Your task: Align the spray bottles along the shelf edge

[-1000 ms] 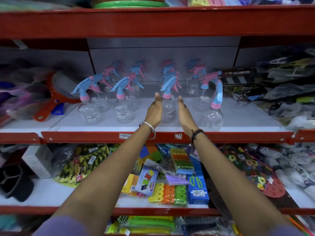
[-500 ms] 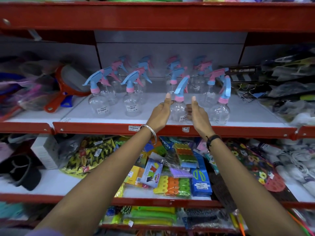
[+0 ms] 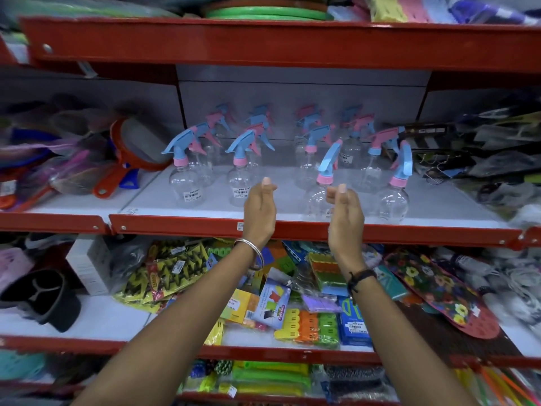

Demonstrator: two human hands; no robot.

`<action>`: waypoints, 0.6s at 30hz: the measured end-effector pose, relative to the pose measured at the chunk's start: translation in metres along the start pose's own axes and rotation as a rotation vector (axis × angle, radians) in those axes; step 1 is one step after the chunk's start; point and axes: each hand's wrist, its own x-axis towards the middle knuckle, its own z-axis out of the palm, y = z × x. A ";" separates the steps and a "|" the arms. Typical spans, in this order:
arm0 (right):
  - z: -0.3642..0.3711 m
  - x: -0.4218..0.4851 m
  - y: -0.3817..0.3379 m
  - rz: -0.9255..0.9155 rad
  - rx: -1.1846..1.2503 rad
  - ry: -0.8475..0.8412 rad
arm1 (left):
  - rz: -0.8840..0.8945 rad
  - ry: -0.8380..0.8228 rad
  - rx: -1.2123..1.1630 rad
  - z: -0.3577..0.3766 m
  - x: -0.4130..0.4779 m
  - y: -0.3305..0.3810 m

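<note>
Standing between the released hands, left hand (image 3: 260,210) and right hand (image 3: 345,213): front spray bottle (image 3: 319,197).

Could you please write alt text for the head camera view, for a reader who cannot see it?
Two bare hands, left hand and right hand, are raised with loosely curled fingers, holding nothing, before a clear spray bottle at the front of a red-edged shelf. More spray bottles stand in rows behind it.
</note>
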 end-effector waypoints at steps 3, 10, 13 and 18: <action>0.029 -0.009 -0.010 -0.007 0.069 -0.117 | 0.024 0.102 0.017 -0.019 0.011 -0.001; 0.100 0.008 -0.005 0.209 0.054 -0.251 | -0.097 0.010 0.101 -0.050 0.056 -0.011; 0.123 0.017 -0.011 0.243 0.050 -0.268 | -0.151 -0.046 0.122 -0.059 0.073 -0.016; 0.148 0.032 -0.015 0.331 -0.049 -0.325 | -0.172 -0.178 0.085 -0.070 0.080 -0.015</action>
